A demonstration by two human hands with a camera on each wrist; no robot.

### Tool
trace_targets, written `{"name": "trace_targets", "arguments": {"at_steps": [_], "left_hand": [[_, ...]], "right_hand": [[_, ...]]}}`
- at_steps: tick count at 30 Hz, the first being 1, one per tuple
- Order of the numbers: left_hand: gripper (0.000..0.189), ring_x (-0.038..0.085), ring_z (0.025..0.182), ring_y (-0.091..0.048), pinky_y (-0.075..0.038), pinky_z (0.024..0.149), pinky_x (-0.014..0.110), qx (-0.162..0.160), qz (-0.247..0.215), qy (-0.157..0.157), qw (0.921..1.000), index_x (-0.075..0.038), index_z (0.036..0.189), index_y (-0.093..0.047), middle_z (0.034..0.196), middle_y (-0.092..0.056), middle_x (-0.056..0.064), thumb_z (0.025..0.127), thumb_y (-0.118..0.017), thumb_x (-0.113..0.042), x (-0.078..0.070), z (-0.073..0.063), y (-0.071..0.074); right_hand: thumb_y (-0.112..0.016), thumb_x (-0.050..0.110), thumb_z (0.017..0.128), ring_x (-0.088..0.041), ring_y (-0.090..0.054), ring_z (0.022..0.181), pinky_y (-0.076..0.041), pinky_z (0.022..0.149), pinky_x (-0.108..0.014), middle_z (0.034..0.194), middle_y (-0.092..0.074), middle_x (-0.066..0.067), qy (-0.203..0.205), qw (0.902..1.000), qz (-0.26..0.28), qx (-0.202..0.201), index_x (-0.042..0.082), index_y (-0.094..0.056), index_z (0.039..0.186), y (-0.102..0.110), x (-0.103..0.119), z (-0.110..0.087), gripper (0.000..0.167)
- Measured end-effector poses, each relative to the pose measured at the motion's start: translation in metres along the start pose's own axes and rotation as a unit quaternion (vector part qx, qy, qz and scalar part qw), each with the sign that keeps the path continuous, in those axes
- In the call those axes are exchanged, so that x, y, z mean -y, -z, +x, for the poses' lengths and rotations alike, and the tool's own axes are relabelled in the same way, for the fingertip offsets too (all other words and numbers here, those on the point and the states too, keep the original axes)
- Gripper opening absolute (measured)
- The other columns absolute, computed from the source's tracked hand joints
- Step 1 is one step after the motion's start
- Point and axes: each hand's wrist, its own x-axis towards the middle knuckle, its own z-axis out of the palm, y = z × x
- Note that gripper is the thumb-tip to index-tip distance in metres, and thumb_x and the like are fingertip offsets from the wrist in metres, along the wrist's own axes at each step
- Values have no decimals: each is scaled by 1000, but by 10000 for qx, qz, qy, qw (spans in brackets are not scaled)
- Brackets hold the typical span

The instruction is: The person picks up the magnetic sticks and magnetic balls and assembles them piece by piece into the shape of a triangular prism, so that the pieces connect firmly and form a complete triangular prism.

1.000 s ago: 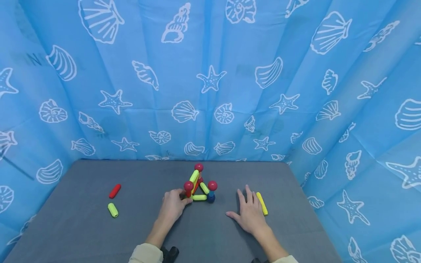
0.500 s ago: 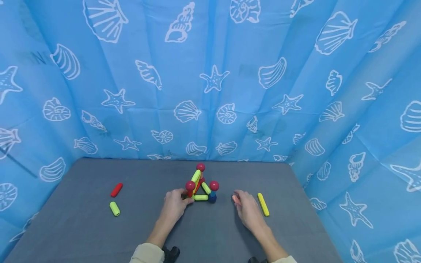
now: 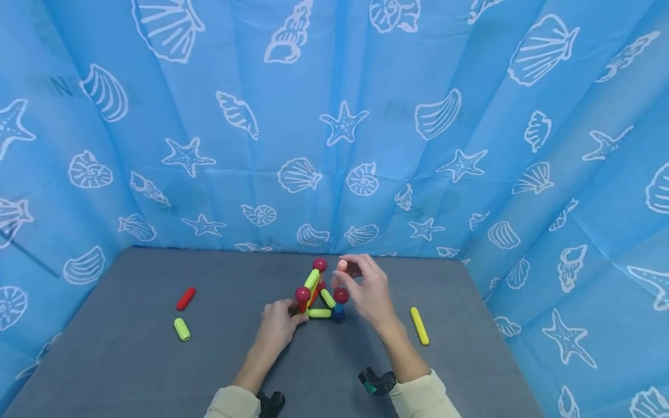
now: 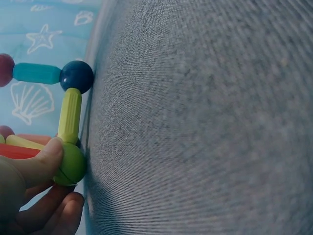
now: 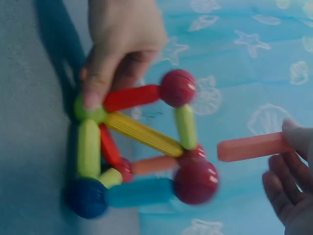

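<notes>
A frame of magnetic rods and balls stands on the table. Thumb and fingers of my left hand (image 3: 279,324) pinch the green ball (image 4: 73,165) at its near left corner. My right hand (image 3: 370,290) pinches an orange magnetic rod (image 5: 252,147) by one end. In the right wrist view that rod's free end points at the frame, a gap away from the red balls (image 5: 195,181). A blue rod (image 5: 139,192) joins one red ball to the dark blue ball (image 4: 77,77) below. A yellow rod (image 5: 144,133) slants across the frame's side.
To the left lie a loose red rod (image 3: 186,299) and a lime rod (image 3: 182,329). A longer yellow rod (image 3: 420,326) lies right of my right forearm. A blue shell-print curtain (image 3: 334,174) hangs behind the grey table (image 3: 130,371).
My right hand, spread open near the loose yellow rod a second ago, has gripped the orange rod and carried it left and up to the frame. The left hand stays at its corner.
</notes>
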Motion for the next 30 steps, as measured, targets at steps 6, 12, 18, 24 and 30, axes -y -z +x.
{"name": "trace_targets", "arguments": {"at_steps": [6,12,18,24,30], "left_hand": [[33,20,88,-70,-58,92,50,102,38,43,9999,-7,110,-77,101,-79,9,81,-87,-21,-2,0,1],[35,19,86,-71,-59,90,49,33,14,-30,10000,-6,110,-77,101,-79,10,80,-87,-21,0,1,0],[35,18,84,-70,-60,89,48,3,6,-45,10000,-5,110,-77,101,-79,11,81,-87,-21,1,1,0],[34,16,81,-68,-61,85,46,6,152,-28,9999,-6,109,-76,102,-78,11,81,-86,-23,1,1,-1],[30,16,79,-69,-60,77,42,-126,263,-123,9995,-6,104,-77,98,-78,10,81,-87,-23,1,0,-3]], "right_hand": [[-83,20,86,-16,-62,96,-58,80,-29,106,-70,0,-374,9920,-573,1056,13,-69,113,-26,-3,-5,31],[-88,23,80,-13,-51,83,-45,72,-27,94,-71,0,-148,9810,-1315,1418,15,-72,102,-41,-13,-15,29],[-92,25,75,-17,-57,85,-45,74,-33,91,-73,2,464,9708,-1997,1247,17,-78,99,-52,-14,-21,29],[-92,29,75,-17,-59,88,-49,80,-36,92,-75,3,756,9597,-2428,1193,19,-81,100,-55,-8,-22,30],[-92,31,75,-15,-58,89,-47,83,-37,93,-76,4,743,9489,-2731,1398,21,-82,102,-52,-3,-19,30]]}}
